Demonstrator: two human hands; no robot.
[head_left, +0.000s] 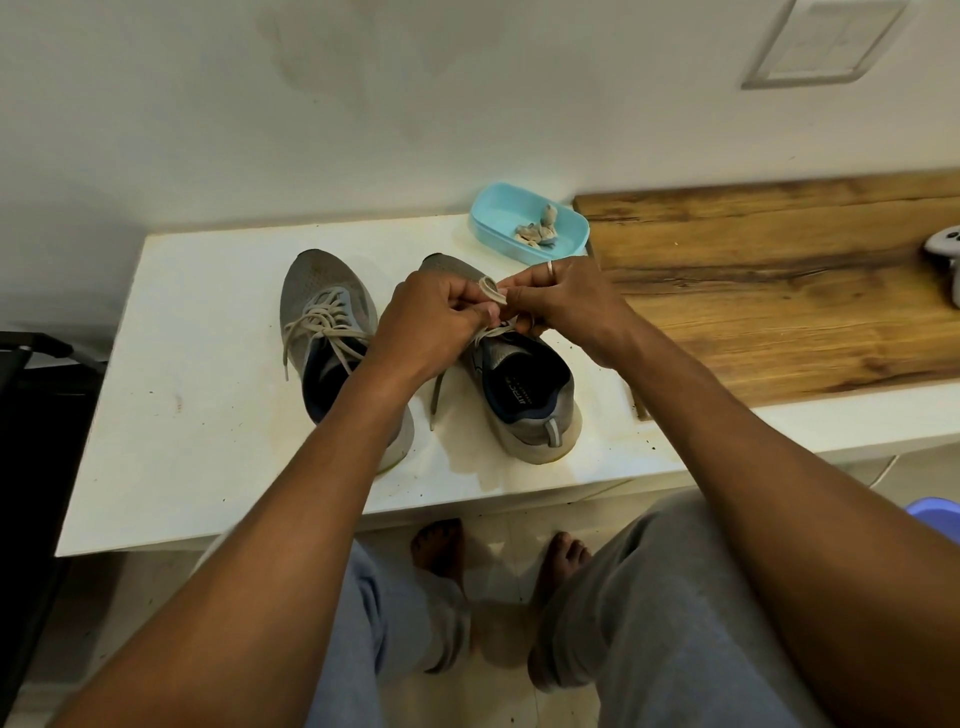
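Pinching a loop of the lace (491, 291), the fingers (464, 297) of our left hand (431, 325) and those of our right hand (566, 306) curl tight round it, both grasping it just above the grey shoe (524, 395). That shoe stands mid-surface, heel toward the near edge. The second shoe (332, 332) stands just beside it, toward the left edge of the white surface (197, 415), laces loose. At the far edge sits a blue tray (498, 208), with a wooden board (779, 291) just beside it.

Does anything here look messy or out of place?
Yes. The left shoe has laces trailing untied onto the white table, while the left hand and right hand pinch the lace of the right shoe. A faint stain marks the table by its heel.
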